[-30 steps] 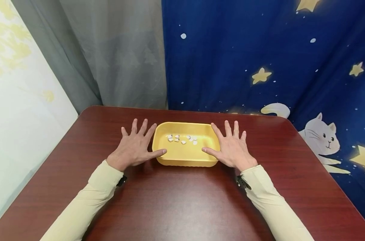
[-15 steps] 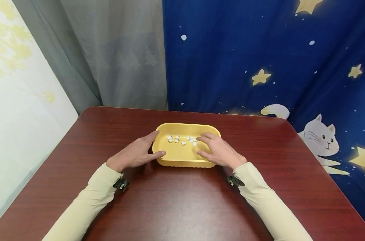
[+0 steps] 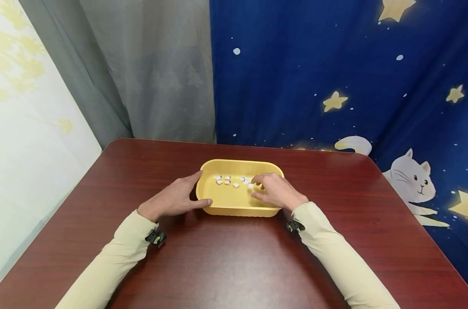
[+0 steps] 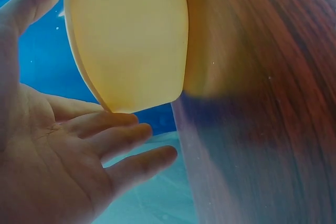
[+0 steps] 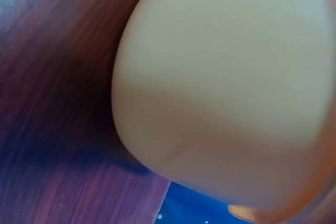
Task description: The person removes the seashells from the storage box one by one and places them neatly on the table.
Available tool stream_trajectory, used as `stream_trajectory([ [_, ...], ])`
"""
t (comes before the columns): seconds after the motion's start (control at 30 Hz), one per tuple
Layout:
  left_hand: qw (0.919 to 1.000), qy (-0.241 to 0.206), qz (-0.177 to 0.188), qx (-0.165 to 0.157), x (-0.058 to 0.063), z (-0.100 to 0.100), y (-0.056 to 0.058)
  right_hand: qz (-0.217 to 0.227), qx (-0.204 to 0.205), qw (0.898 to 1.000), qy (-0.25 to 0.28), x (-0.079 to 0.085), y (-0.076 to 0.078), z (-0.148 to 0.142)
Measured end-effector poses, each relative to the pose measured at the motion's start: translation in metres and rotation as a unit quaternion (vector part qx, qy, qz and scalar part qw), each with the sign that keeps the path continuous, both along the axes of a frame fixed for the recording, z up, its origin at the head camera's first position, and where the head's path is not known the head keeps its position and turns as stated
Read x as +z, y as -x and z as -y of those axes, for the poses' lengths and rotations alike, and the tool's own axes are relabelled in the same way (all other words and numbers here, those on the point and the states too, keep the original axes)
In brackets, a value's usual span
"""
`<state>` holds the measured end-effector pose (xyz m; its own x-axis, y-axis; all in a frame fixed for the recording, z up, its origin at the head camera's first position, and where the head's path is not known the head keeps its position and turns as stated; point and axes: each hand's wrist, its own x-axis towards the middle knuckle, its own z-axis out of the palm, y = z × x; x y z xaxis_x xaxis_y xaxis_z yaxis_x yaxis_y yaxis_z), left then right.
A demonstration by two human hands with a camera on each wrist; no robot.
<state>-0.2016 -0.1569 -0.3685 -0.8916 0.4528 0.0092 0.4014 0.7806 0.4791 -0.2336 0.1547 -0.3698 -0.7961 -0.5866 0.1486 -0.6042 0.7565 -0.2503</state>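
A shallow yellow plastic tray (image 3: pixel 229 199) with rounded corners stands on the table in the head view. Several small white pieces (image 3: pixel 236 185) lie scattered on its floor; their kind is too small to make out. My left hand (image 3: pixel 173 198) is at the tray's left end, thumb over the near rim and fingers loosely extended along the outside, as the left wrist view of the hand (image 4: pixel 58 145) also shows. Over the right end reaches my right hand (image 3: pixel 278 190), fingers bent down towards the white pieces, with thumb and forefinger apart. The tray's outer wall (image 5: pixel 210 66) fills the right wrist view.
The dark red-brown wooden table (image 3: pixel 234 257) extends on all sides of the tray. Behind its far edge hang a grey curtain (image 3: pixel 164 86) and a blue curtain (image 3: pixel 280 77) with stars and a cat. A pale patterned surface (image 3: pixel 33 141) borders the left side.
Both hands were spread wide at the tray's ends. My left fingers have drawn together there; my right hand has moved left and inward over the tray, its fingers bending. The white pieces have stayed put.
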Motion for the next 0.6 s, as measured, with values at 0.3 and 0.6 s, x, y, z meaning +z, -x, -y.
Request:
stream_trajectory([
  [0.3,0.9999,0.012,-0.002,0.002,0.0,0.001,0.0,0.014,-0.017,1.0,-0.019,-0.004,0.012,0.003],
  [0.6,0.9992,0.04,-0.005,0.001,0.003,0.001,0.0,0.002,-0.016,0.999,-0.028,-0.01,0.027,0.011],
])
